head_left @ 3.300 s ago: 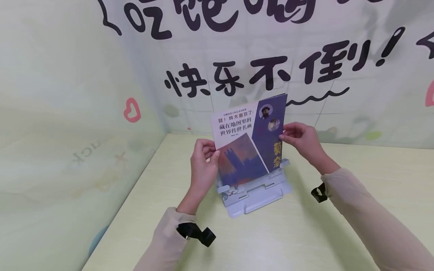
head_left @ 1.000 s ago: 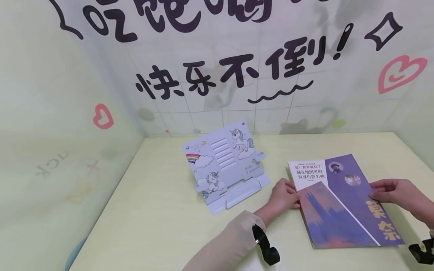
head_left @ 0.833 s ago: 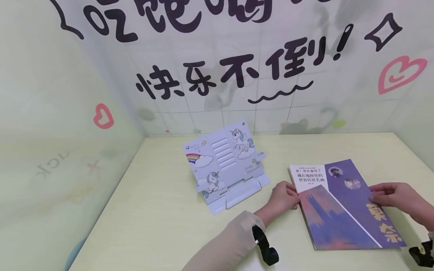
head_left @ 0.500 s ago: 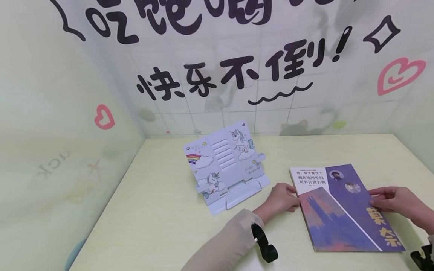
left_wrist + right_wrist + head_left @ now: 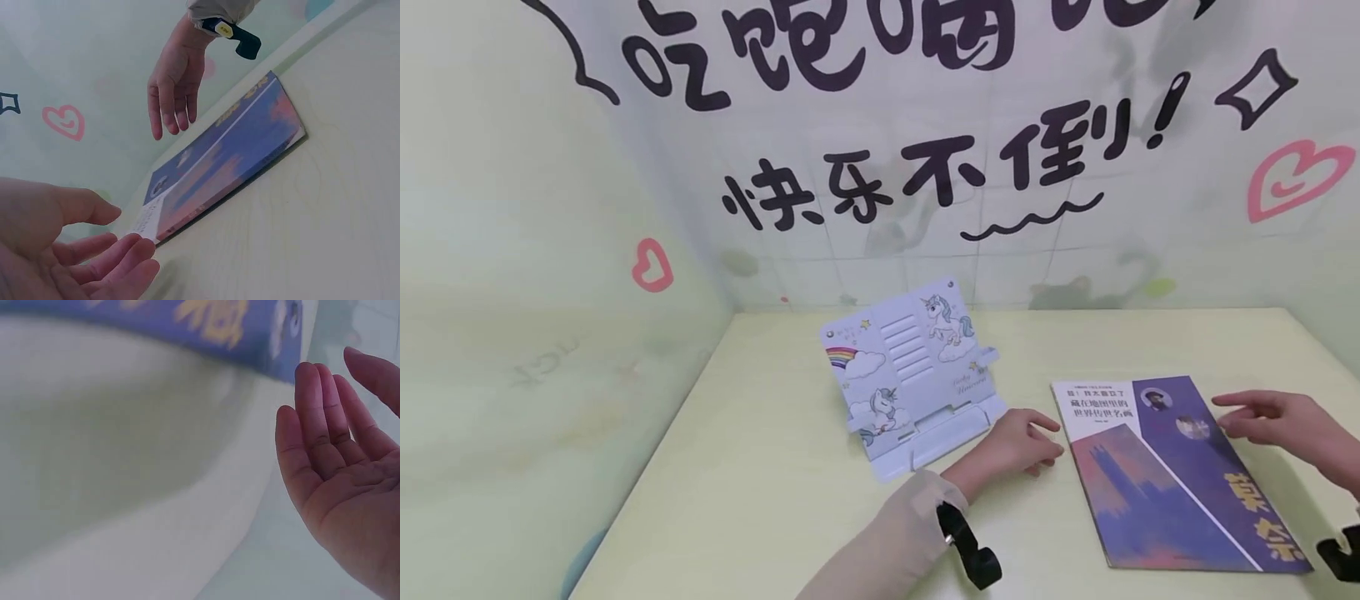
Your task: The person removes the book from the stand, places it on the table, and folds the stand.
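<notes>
A thin book with a purple, white and painted cover lies flat on the right part of the table. Just off its left edge is my left hand, fingers loosely bent and holding nothing. My right hand hovers beside the book's right edge; the right wrist view shows its fingers extended and apart from the book. Left of the book stands a pale lilac book stand with unicorn drawings, tilted back, nothing resting on it. In the left wrist view the book lies between both hands.
The pale wooden table meets a printed backdrop with large black lettering behind it. Another backdrop panel rises along the left side. Black wrist cameras are strapped at the sleeves.
The book was lifted off the stand and laid flat on the table to the right. Both hands have since let go of its edges and drawn slightly apart from it.
</notes>
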`<state>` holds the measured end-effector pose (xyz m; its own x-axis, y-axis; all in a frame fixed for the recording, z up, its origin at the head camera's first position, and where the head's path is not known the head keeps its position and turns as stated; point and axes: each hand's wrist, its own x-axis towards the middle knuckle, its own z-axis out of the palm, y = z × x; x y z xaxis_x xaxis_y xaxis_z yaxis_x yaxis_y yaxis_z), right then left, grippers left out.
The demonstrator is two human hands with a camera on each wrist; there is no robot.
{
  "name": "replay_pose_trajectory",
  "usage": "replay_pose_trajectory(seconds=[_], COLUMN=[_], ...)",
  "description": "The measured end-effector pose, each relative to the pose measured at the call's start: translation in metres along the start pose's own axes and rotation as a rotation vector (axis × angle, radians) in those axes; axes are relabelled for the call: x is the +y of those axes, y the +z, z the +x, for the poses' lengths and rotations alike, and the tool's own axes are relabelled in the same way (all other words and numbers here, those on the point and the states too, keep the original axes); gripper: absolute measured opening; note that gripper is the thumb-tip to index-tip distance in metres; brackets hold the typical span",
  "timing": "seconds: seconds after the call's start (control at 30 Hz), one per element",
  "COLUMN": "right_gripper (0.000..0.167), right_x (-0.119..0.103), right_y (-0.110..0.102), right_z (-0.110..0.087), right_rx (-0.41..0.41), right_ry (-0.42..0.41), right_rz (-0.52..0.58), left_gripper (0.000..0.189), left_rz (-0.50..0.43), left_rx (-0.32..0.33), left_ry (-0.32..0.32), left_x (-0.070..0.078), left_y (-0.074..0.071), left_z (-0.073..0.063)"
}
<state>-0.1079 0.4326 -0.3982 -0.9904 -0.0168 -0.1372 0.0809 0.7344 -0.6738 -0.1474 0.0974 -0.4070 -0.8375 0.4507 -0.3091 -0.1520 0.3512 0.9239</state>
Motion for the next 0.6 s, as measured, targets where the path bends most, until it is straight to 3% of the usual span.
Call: replay_pose_trajectory(seconds=[0.13,0.3,0.43,0.6], right_gripper=[0.053,0.052,0.049,0.048], right_x=[-0.028,-0.07,-0.106,-0.143], right_y=[0.008,0.024,0.04,0.057], right_z=[0.022,0.047,0.068,0.093], right_rx=[-0.019,-0.101,-0.153,-0.216], right_ry=[-0.067,-0.167,-0.24,-0.278], right_rz=[-0.022,-0.002,0.001,0.062], left_gripper=[0.027,0.027,0.027,0.027], left_rz=[-0.035,-0.051,-0.055,-0.003], left_rx=[-0.022,-0.018,-0.014,0.036], left_ry=[0.084,0.141,0.152,0.139], left_x=[0.009,0.012,0.009,0.005], left_y=[-0.02,-0.047,-0.071,-0.1], left_z=[-0.012,-0.028,-0.043,-0.063])
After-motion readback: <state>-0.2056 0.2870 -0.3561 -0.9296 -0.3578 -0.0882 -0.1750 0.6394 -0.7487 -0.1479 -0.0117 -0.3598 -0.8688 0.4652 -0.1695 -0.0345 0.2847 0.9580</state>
